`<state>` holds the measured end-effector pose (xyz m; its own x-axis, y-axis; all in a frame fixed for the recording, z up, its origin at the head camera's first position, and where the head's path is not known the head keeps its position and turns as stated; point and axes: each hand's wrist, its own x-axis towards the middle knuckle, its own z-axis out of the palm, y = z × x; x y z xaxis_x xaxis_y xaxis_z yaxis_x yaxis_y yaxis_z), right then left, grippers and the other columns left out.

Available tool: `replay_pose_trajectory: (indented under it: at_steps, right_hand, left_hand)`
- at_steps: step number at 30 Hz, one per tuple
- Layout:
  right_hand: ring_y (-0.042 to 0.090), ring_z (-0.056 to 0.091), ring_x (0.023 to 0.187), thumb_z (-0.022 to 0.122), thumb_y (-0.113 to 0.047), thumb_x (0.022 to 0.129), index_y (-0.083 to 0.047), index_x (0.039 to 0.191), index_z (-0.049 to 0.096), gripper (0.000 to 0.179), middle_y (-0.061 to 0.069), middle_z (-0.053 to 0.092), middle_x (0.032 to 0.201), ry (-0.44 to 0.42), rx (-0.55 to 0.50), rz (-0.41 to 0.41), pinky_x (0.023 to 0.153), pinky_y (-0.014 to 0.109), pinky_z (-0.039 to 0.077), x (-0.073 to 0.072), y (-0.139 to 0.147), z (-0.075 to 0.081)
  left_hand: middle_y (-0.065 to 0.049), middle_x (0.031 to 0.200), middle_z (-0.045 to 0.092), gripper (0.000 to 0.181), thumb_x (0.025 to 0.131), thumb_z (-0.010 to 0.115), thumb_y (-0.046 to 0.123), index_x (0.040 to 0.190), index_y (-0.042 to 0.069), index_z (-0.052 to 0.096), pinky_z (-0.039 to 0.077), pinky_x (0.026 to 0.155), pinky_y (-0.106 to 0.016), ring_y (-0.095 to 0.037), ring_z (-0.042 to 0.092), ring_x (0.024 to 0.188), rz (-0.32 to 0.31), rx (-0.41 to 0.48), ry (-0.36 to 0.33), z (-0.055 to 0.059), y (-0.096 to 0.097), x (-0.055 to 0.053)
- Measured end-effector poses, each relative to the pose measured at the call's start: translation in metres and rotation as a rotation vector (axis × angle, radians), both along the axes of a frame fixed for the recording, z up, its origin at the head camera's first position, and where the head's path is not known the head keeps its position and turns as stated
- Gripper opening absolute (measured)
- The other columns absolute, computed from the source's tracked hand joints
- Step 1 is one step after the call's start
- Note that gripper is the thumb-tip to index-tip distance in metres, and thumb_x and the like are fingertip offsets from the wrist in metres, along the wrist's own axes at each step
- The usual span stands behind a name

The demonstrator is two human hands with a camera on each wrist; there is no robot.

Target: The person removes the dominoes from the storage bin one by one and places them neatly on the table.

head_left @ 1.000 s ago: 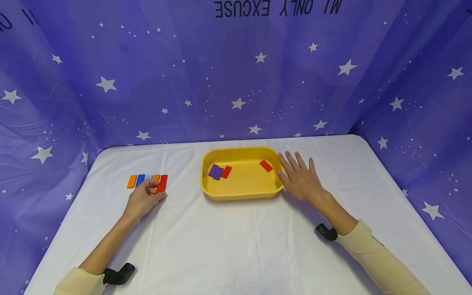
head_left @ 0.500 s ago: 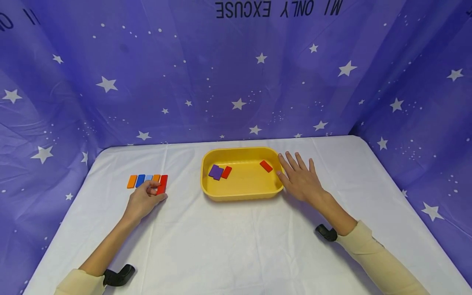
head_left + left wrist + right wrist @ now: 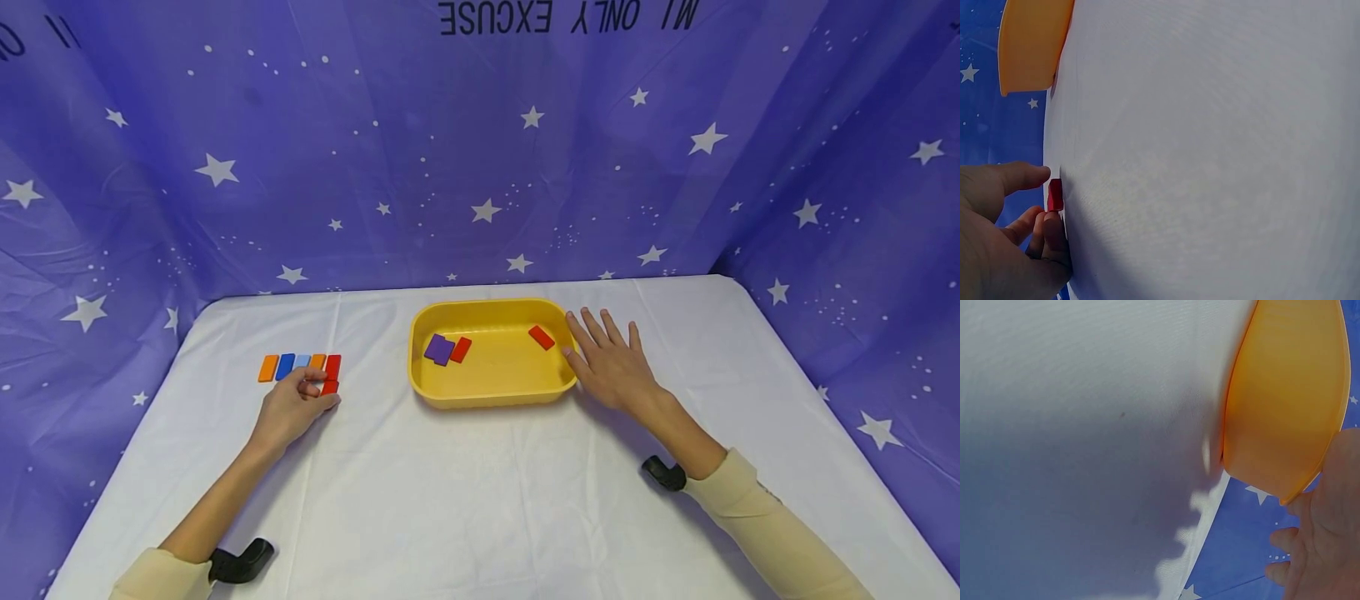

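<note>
In the head view my left hand (image 3: 290,407) is at the table's left, its thumb and curled fingers around a small red tile (image 3: 329,388). This tile lies directly in front of another red tile (image 3: 333,367), at the right end of a row with two orange, one blue and one light blue tile (image 3: 302,361). The left wrist view shows the red tile (image 3: 1055,195) between thumb and fingers, close to the cloth. My right hand (image 3: 617,367) has spread fingers touching the right rim of a yellow tray (image 3: 491,398); the right wrist view shows it against the tray wall (image 3: 1285,394).
Inside the tray lie overlapping purple tiles (image 3: 439,350) with a red tile (image 3: 461,350) beside them, and another red tile (image 3: 541,337) near the right end. White cloth (image 3: 465,500) covers the table. A purple curtain with stars (image 3: 480,167) hangs behind it.
A seam now shows between the two red tiles at the left hand, where they looked like one strip before. The right hand and the tray have stayed put.
</note>
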<state>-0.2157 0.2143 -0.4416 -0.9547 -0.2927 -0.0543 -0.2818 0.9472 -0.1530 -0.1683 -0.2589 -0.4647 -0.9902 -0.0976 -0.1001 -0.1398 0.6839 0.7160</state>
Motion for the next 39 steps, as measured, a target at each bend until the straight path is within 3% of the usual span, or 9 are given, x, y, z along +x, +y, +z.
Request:
replay_pose_trajectory:
  at_steps: [4,9,15,23,27,35,39]
  right_hand:
    - [0.040,0.002,0.150,0.027,-0.050,0.107,-0.017,0.162,0.011,0.066,0.013,0.010,0.165,0.001,0.000,0.002,0.111,0.066,-0.010,0.000,0.000,0.000]
    - [0.039,0.001,0.150,0.028,-0.050,0.106,-0.017,0.162,0.011,0.067,0.013,0.010,0.165,0.002,-0.005,-0.001,0.111,0.065,-0.010,0.000,0.000,0.000]
    - [0.040,0.003,0.150,0.028,-0.049,0.106,-0.017,0.162,0.012,0.067,0.013,0.011,0.165,0.010,-0.001,-0.004,0.111,0.066,-0.009,-0.001,0.000,-0.001]
    - [0.040,0.001,0.150,0.026,-0.051,0.106,-0.017,0.162,0.009,0.067,0.014,0.009,0.165,-0.002,0.003,-0.004,0.110,0.066,-0.011,-0.001,0.000,-0.001]
    - [0.040,0.002,0.150,0.029,-0.049,0.106,-0.017,0.162,0.010,0.067,0.013,0.009,0.165,0.002,0.005,-0.006,0.111,0.066,-0.009,-0.001,0.000,-0.001]
    - [0.039,0.003,0.150,0.031,-0.048,0.106,-0.017,0.162,0.012,0.066,0.014,0.012,0.165,0.016,0.000,-0.005,0.111,0.067,-0.007,0.000,0.000,-0.001]
    - [0.040,0.002,0.150,0.030,-0.048,0.106,-0.017,0.162,0.012,0.066,0.014,0.011,0.165,0.011,-0.007,-0.003,0.111,0.067,-0.009,0.001,-0.001,-0.001]
  left_hand:
    - [-0.008,0.091,0.054,0.039,0.090,0.072,0.016,0.122,-0.001,0.058,0.043,0.060,-0.023,-0.020,0.052,0.079,0.013,0.025,-0.005,0.004,0.000,-0.001]
    - [-0.009,0.094,0.055,0.042,0.093,0.070,0.021,0.125,-0.002,0.056,0.044,0.059,-0.022,-0.021,0.054,0.081,0.026,0.048,0.011,0.017,0.004,-0.001]
    - [-0.011,0.096,0.057,0.044,0.093,0.071,0.021,0.128,-0.001,0.057,0.048,0.062,-0.021,-0.019,0.056,0.081,-0.024,0.134,0.066,0.036,0.021,-0.001]
    - [-0.014,0.104,0.062,0.040,0.091,0.074,0.013,0.127,0.001,0.060,0.050,0.074,-0.019,-0.021,0.063,0.092,-0.163,0.288,0.104,0.051,0.072,-0.002]
    - [-0.017,0.108,0.062,0.038,0.090,0.074,0.007,0.124,-0.002,0.061,0.052,0.078,-0.019,-0.025,0.062,0.097,-0.228,0.401,0.112,0.055,0.100,-0.008]
    - [-0.013,0.107,0.066,0.030,0.088,0.074,0.006,0.117,-0.001,0.065,0.052,0.082,-0.023,-0.024,0.064,0.095,-0.348,0.519,0.153,0.049,0.149,-0.024]
    - [-0.018,0.110,0.066,0.030,0.089,0.074,0.006,0.116,-0.002,0.067,0.052,0.083,-0.025,-0.024,0.065,0.096,-0.365,0.546,0.161,0.046,0.169,-0.033]
